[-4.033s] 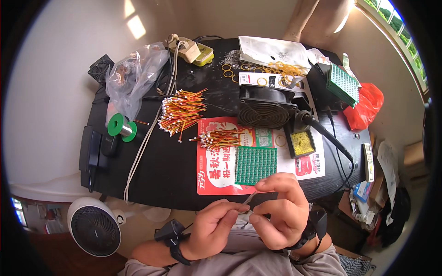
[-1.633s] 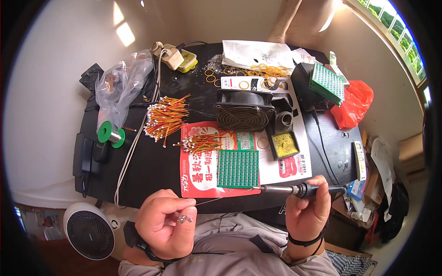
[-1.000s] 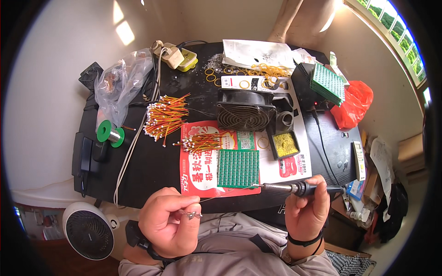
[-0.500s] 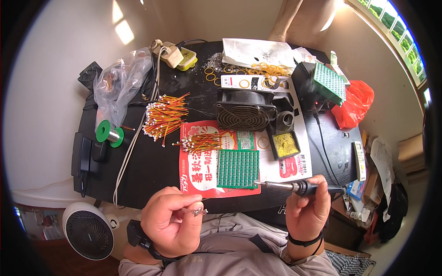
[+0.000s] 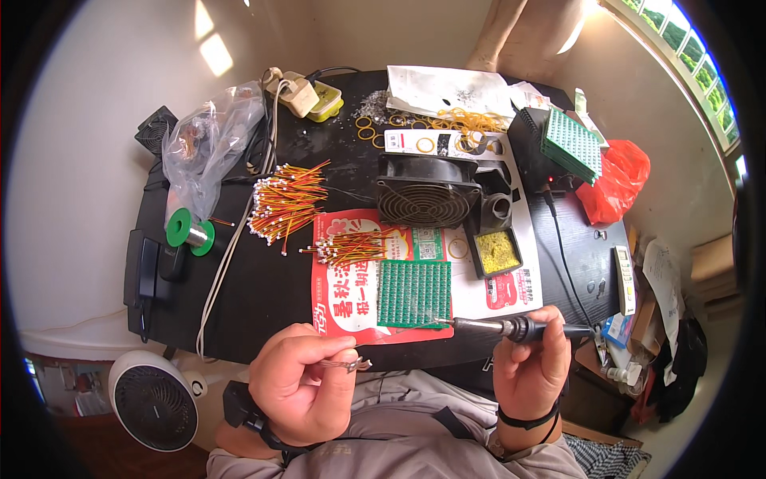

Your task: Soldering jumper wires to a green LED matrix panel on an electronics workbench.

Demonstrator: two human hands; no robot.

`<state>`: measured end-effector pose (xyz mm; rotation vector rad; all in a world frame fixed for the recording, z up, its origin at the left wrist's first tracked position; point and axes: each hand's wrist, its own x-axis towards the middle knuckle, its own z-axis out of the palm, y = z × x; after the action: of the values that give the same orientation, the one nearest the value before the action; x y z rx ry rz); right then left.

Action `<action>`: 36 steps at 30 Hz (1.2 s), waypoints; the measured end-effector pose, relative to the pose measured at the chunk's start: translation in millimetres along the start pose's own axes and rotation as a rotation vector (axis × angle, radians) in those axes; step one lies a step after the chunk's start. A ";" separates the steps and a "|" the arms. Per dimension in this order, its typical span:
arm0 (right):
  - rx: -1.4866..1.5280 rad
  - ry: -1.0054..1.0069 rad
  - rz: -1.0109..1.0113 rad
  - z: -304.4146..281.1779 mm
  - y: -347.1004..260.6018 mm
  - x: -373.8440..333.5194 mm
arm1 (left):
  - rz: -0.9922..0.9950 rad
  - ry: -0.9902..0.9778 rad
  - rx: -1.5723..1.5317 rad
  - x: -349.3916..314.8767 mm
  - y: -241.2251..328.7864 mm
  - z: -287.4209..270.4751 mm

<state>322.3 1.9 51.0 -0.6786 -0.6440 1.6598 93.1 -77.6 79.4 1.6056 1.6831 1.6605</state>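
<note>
Pinching solder wire [image 5: 357, 365] w/ L hand [image 5: 307, 383]; w/ R hand [image 5: 533, 367] I'm gripping the iron [image 5: 524, 329] by its handle, prob. to dodge the heat. It's pointing at near-right corner of the board [image 5: 413, 293], contact unclear; that's lying flat on red sheet [image 5: 415, 336], prob. for steadiness.

The head-worn left fisheye camera looks down and forward over the counter [image 5: 267, 299] to the wall [image 5: 375, 36] beyond. The left hand [image 5: 302, 387] and right hand [image 5: 531, 371] lie near it, and its wide field takes in a window [image 5: 692, 60] at upper right and a white-rimmed fan [image 5: 155, 397] at lower left.
</note>
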 end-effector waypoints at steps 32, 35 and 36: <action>0.090 -0.099 0.020 2.7 1.7 -6.2 | 0.069 0.005 0.064 5.9 1.7 -0.1; 0.098 -0.106 0.008 3.3 2.9 -5.6 | 0.069 0.004 0.049 7.4 4.1 0.8; 0.099 -0.095 -0.012 3.1 5.1 -6.1 | 0.065 0.003 0.039 8.1 4.8 1.4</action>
<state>317.6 -5.2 50.0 -0.5270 -0.6274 1.7090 93.8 -71.7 86.8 1.6932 1.6919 1.6711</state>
